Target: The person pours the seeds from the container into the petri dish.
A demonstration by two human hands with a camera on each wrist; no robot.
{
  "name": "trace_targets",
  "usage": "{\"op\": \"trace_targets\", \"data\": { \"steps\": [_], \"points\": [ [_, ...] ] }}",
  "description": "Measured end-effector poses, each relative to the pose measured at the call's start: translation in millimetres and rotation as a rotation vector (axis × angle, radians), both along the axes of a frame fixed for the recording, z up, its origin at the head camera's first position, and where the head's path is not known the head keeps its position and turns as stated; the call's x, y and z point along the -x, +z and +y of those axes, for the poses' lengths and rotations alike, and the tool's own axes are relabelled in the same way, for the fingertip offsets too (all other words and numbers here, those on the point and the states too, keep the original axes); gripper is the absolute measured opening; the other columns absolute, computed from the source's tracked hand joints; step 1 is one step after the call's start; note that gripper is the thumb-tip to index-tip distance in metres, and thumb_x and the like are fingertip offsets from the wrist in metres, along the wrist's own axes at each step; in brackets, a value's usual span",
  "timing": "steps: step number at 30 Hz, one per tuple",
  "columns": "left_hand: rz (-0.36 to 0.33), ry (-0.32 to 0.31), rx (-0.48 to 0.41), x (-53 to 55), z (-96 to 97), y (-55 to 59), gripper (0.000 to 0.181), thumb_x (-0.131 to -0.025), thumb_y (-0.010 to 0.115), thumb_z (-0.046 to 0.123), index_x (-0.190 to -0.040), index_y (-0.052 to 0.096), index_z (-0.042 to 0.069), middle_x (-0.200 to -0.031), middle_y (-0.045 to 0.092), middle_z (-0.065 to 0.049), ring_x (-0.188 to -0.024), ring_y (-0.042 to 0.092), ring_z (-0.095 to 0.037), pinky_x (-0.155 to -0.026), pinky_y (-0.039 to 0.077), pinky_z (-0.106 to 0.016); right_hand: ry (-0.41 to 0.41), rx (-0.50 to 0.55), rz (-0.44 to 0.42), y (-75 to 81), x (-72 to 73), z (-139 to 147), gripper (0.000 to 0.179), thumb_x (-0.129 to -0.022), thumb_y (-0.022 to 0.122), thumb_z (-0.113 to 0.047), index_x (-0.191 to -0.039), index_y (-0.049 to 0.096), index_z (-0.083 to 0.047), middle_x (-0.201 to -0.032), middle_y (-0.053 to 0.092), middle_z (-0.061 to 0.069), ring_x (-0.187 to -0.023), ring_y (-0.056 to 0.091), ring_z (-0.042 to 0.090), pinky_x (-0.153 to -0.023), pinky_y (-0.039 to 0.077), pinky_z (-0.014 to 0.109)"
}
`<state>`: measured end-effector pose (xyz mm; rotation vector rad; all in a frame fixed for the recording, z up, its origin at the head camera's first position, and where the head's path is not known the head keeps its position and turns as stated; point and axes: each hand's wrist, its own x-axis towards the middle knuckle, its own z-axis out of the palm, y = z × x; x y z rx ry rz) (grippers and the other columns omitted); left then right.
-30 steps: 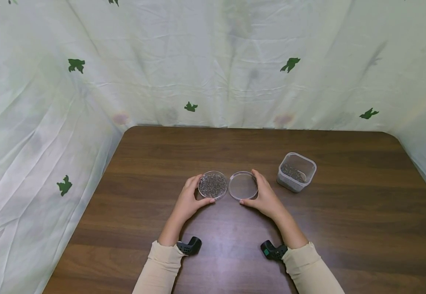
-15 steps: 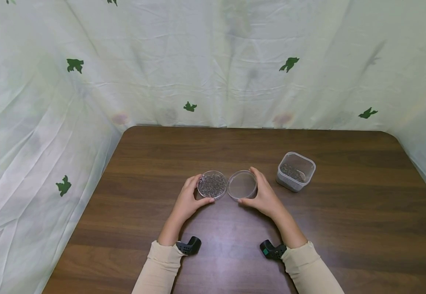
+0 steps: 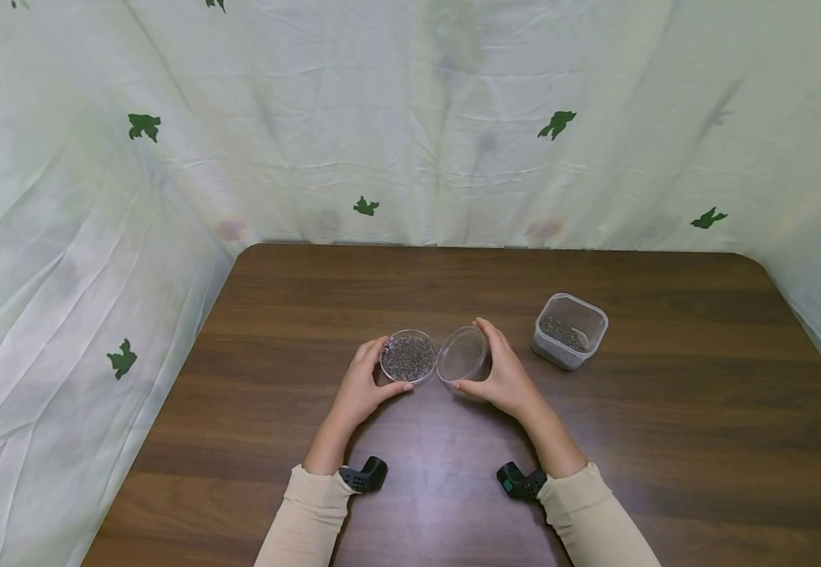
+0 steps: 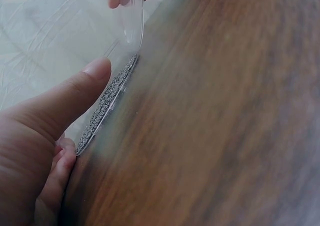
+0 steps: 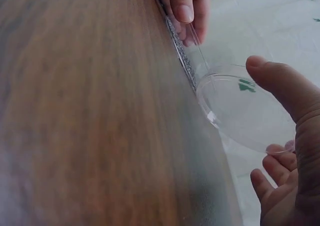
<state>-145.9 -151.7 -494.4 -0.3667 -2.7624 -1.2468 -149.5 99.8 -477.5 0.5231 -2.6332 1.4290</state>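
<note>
A clear petri dish [image 3: 408, 357] full of dark grey granules lies flat on the table. My left hand [image 3: 365, 386] holds it by the rim, thumb at the near side and fingers at the far left; the granules [image 4: 106, 105] also show in the left wrist view. My right hand [image 3: 505, 378] pinches a clear round petri dish lid [image 3: 461, 356] between thumb and fingers. In the right wrist view the lid [image 5: 245, 110] is tilted, its right side raised, its left edge low beside the filled dish. Nothing is in the lid.
To the right of my right hand stands a clear square plastic tub [image 3: 570, 331] with more grey granules and a small pale item inside. The brown wooden table [image 3: 665, 409] ends at a pale curtain [image 3: 424, 126] with green leaf shapes.
My right hand has lifted the lid's right side, tilting it, and has come slightly leftward. The left hand and the filled dish have stayed in place.
</note>
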Motion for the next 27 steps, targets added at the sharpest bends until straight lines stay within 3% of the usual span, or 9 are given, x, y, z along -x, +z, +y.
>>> {"op": "trace_targets", "data": {
  "steps": [27],
  "points": [
    [0.013, 0.000, 0.012, 1.2, -0.3, -2.7, 0.087, -0.063, 0.082, 0.030, -0.132, 0.039, -0.001, -0.128, 0.041, -0.020, -0.116, 0.040, -0.031, -0.096, 0.032, -0.044, 0.062, 0.080, -0.011, 5.7, 3.9, -20.0, 0.102, -0.060, 0.083, -0.036, -0.139, 0.026, -0.009, -0.136, 0.037, 0.008, -0.126, 0.030, 0.021, -0.101, 0.026, 0.043]
  ]
}}
